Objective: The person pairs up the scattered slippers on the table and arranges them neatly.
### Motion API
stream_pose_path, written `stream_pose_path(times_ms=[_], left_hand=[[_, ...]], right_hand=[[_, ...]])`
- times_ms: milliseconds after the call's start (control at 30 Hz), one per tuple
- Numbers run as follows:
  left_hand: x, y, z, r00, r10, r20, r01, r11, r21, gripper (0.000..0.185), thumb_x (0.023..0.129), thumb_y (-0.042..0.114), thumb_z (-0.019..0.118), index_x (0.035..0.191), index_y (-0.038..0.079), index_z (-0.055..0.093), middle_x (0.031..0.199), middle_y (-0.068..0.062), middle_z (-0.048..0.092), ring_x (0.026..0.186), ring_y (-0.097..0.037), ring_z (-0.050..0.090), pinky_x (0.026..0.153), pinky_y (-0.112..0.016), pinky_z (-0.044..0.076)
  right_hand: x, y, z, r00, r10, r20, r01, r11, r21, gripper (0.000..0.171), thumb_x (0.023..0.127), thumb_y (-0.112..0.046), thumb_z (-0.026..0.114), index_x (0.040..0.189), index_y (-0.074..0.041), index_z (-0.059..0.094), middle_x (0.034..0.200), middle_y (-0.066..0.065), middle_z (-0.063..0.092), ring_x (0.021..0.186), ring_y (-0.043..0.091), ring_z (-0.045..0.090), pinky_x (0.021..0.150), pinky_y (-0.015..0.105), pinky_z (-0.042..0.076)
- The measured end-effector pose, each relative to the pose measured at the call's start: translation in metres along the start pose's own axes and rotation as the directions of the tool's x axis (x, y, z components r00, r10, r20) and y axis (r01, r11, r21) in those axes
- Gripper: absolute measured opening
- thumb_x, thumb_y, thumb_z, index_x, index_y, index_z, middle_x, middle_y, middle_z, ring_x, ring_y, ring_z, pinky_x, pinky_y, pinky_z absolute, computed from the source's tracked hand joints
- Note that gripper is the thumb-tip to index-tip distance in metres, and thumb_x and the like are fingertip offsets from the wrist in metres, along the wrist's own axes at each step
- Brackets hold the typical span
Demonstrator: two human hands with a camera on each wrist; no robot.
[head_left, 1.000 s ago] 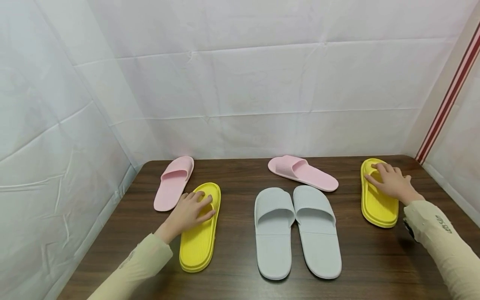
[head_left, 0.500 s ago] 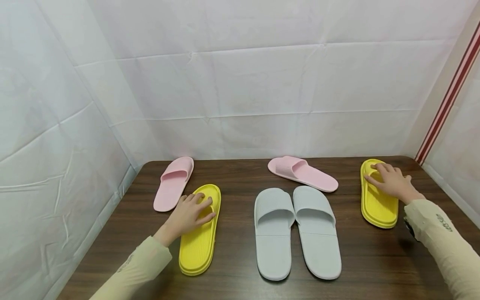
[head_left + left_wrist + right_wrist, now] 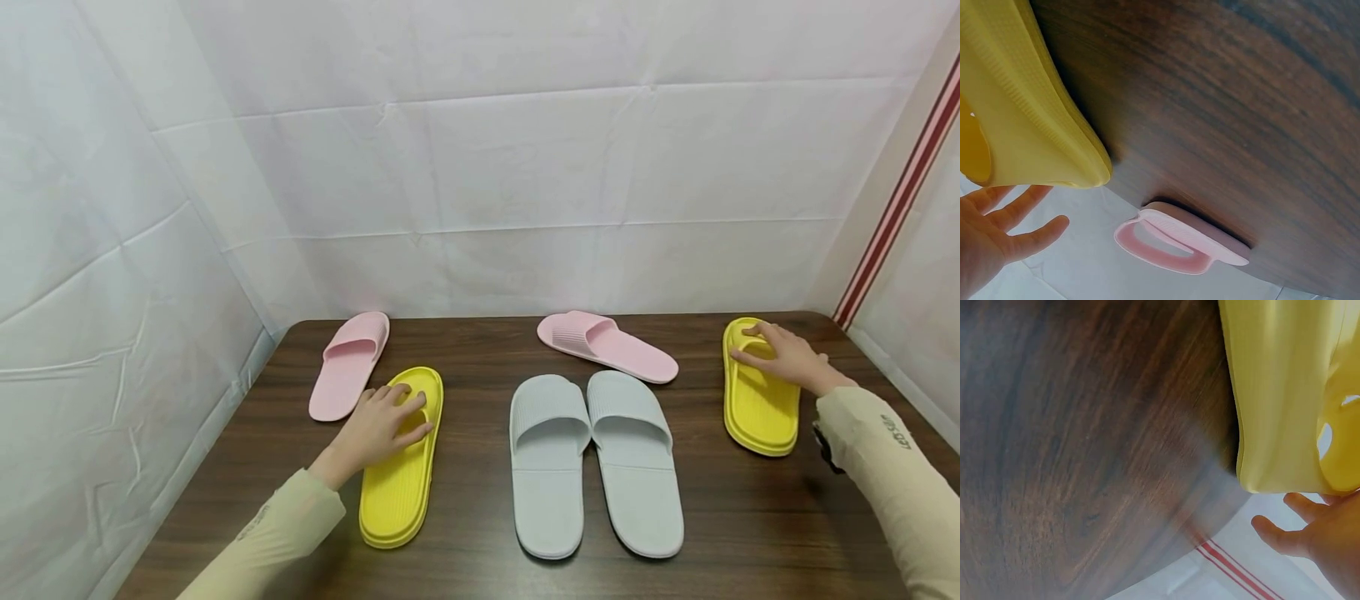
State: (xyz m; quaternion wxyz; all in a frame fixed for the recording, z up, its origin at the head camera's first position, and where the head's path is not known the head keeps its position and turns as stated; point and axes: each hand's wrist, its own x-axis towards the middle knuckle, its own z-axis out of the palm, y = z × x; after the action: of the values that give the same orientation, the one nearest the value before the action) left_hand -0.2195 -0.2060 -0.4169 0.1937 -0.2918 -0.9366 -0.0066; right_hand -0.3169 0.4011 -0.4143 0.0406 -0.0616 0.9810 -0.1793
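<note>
In the head view, a yellow slipper [image 3: 396,496] lies at the left with its toe pointing away. My left hand [image 3: 375,427] is over its strap, fingers spread apart, fingertips right at the strap. Toward the right edge of the table is a second yellow slipper [image 3: 763,408]. My right hand [image 3: 791,360] reaches over that one from the right, with thumb and forefinger apart at the strap. Both wrist views show extended fingers beside the yellow slippers, and the other digits are hidden behind them. Close beside the left hand is a pink slipper [image 3: 347,371].
Two grey slippers [image 3: 547,508] stand side by side at the middle of the brown wooden table [image 3: 465,350]. Behind them, another pink slipper [image 3: 618,350] lies slanted near the back edge. White cloth [image 3: 480,167] hangs behind the table and on both sides.
My right hand and wrist have shifted slightly to the right and turned a little over the yellow slipper. The left hand and all the slippers stay practically in place.
</note>
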Motion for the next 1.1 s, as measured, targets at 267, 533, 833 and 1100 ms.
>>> stream_pose_path(times_ms=[267, 533, 833, 1100], left_hand=[[-0.0001, 0.0001, -0.0003, 1.0, -0.008, 0.004, 0.008, 1.0, 0.0, 0.033, 0.08, 0.044, 0.059, 0.103, 0.021, 0.055, 0.102, -0.011, 0.056, 0.082, -0.028, 0.055, 0.07, -0.045, 0.043], [0.0, -0.0001, 0.0, 1.0, -0.011, 0.001, 0.011, 1.0, -0.003, 0.033, 0.081, 0.045, 0.059, 0.104, 0.021, 0.055, 0.103, -0.011, 0.056, 0.085, -0.029, 0.055, 0.071, -0.045, 0.043], [-0.0003, 0.0, 0.0005, 1.0, -0.011, 0.006, 0.011, 1.0, -0.005, 0.033, 0.08, 0.044, 0.06, 0.103, 0.021, 0.056, 0.103, -0.011, 0.056, 0.084, -0.028, 0.055, 0.069, -0.044, 0.043], [-0.0009, 0.0004, 0.0004, 1.0, -0.012, 0.005, 0.012, 1.0, -0.003, 0.034, 0.08, 0.044, 0.06, 0.104, 0.021, 0.056, 0.103, -0.01, 0.057, 0.085, -0.028, 0.055, 0.071, -0.045, 0.042]], right_hand=[[-0.0001, -0.0009, 0.0012, 1.0, -0.014, -0.026, 0.016, 0.998, 0.054, 0.064, 0.084, -0.053, 0.05, 0.122, -0.006, 0.029, 0.129, 0.044, 0.015, 0.11, 0.065, 0.02, 0.068, 0.081, 0.014], [-0.0025, -0.0036, -0.0034, 0.999, -0.035, -0.041, 0.038, 0.995, 0.089, 0.063, 0.084, -0.047, 0.054, 0.12, -0.002, 0.028, 0.126, 0.047, 0.015, 0.113, 0.064, 0.013, 0.08, 0.071, 0.017], [-0.0051, -0.001, -0.0065, 0.999, 0.033, -0.019, -0.031, 0.993, 0.117, 0.069, 0.081, -0.053, 0.054, 0.118, -0.004, 0.024, 0.124, 0.045, 0.006, 0.104, 0.065, 0.008, 0.065, 0.071, 0.022], [-0.0056, -0.0056, -0.0041, 0.99, 0.001, -0.142, 0.007, 0.998, 0.057, 0.065, 0.078, -0.054, 0.057, 0.117, -0.009, 0.031, 0.127, 0.039, 0.014, 0.107, 0.062, 0.013, 0.066, 0.071, 0.019]])
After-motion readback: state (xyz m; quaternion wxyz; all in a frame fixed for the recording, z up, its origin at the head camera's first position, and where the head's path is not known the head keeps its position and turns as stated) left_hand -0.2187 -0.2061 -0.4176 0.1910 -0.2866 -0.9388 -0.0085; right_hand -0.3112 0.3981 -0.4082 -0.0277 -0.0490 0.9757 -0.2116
